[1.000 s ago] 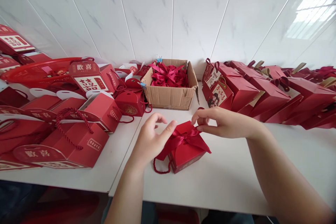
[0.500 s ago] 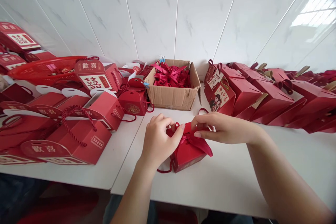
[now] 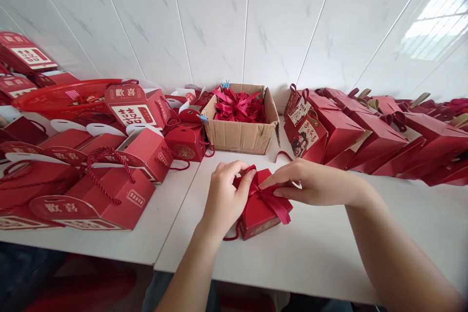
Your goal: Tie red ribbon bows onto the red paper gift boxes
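A small red gift box with gold print on its side sits on the white table in front of me. A shiny red ribbon is tied in a bow on top of it, one tail hanging over the front right edge. My left hand pinches the bow's left loop between thumb and fingers. From the right, my right hand has its index fingertip at the knot and its thumb on the ribbon's right part, the fingers curled together. A twisted red cord handle loops out at the box's left.
An open cardboard box of red ribbons stands against the tiled wall. Red gift boxes with cord handles crowd the left table, near a red plastic basket. Rows of larger red boxes line the right.
My right index finger has moved left and down onto the knot. The ribbon's right tail now hangs lower over the box front. My left hand keeps its pinch, shifted slightly right.
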Demonstrator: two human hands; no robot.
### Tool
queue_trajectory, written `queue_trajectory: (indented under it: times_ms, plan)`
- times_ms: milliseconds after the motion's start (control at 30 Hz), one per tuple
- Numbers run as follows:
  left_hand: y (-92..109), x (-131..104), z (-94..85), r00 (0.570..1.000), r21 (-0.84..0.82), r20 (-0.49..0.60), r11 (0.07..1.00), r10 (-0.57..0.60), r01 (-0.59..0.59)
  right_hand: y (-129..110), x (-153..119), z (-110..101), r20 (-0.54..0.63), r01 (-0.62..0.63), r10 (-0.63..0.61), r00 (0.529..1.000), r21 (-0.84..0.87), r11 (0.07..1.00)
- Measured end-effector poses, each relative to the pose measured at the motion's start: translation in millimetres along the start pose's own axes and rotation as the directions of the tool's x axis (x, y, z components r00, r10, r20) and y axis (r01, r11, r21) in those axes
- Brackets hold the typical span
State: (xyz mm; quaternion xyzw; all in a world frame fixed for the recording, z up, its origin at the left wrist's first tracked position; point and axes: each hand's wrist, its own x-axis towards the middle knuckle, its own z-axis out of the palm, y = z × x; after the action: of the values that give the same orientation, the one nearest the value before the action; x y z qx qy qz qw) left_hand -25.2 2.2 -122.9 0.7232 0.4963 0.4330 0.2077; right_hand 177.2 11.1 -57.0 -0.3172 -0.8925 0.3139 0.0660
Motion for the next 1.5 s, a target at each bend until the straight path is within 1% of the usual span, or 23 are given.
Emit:
queue_trajectory:
  times_ms: [100, 200, 300, 367, 467, 567, 733, 967, 1167, 1367, 1500]
  plan:
    - [-2, 1, 2.0, 0.999, 0.001, -0.035, 0.999, 0.039, -0.039, 1, 0, 1, 0.026, 0.001, -0.001, 1.0, -0.022, 1.0]
    - [-4, 1, 2.5, 0.998, -0.053, -0.052, 0.997, 0.046, -0.049, 2, 0, 1, 0.049, -0.01, 0.011, 0.999, -0.036, 0.999]
    - [-4, 1, 2.4, 1.0, -0.133, -0.011, 0.991, -0.021, 0.019, 2, 0, 2, 0.065, -0.003, 0.005, 0.998, -0.033, 0.999]
    - [-5, 0, 2.5, 0.998, -0.155, 0.01, 0.986, -0.06, 0.061, 2, 0, 2, 0.067, 0.009, -0.007, 0.998, -0.029, 1.0]
    - [-7, 2, 2.6, 0.998, -0.151, 0.002, 0.987, -0.063, 0.063, 1, -1, 1, 0.052, 0.018, -0.017, 0.999, -0.025, 1.0]
    - [-10, 3, 2.0, 0.998, -0.14, -0.012, 0.989, -0.057, 0.055, 1, -1, 1, 0.008, 0.01, -0.009, 1.0, -0.024, 1.0]
    - [-12, 4, 0.7, 0.998, -0.158, 0.011, 0.985, -0.067, 0.068, 3, -1, 3, -0.013, -0.027, 0.027, 1.0, -0.022, 0.999]
    - [-10, 3, 1.5, 0.999, -0.131, -0.006, 0.991, -0.031, 0.03, 10, 1, 3, 0.089, -0.066, 0.061, 0.994, 0.064, 0.996]
    - [-9, 5, 3.9, 0.997, -0.124, -0.041, 0.991, -0.059, 0.054, 12, 2, 1, 0.16, -0.072, 0.049, 0.986, 0.142, 0.987]
    - [-7, 7, 4.9, 0.993, -0.143, -0.058, 0.985, -0.101, 0.092, 14, 4, 2, 0.167, -0.066, 0.038, 0.985, 0.165, 0.984]
    - [-7, 8, 4.8, 0.988, -0.138, -0.066, 0.982, -0.14, 0.13, 16, 5, 3, 0.173, -0.086, 0.054, 0.983, 0.182, 0.98]
